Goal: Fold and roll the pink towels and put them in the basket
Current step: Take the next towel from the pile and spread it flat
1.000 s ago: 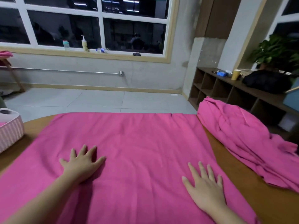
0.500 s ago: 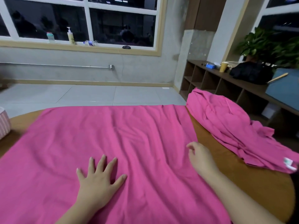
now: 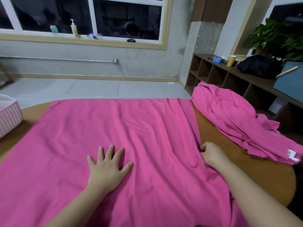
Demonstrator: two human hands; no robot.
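The right hand has slid to the spread towel's right edge, fingers pinching it; left hand fingers splayed flat.

No legible text anywhere, white tag on crumpled pink towel too blurred to read, pump bottle label on windowsill indistinct

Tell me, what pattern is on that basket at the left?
Pink and white stripes on the basket, seen in the head view.

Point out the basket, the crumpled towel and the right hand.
basket (image 3: 9, 119), head view, striped side wall.
crumpled towel (image 3: 229, 115), head view, middle of the heap.
right hand (image 3: 212, 154), head view, back of the hand.
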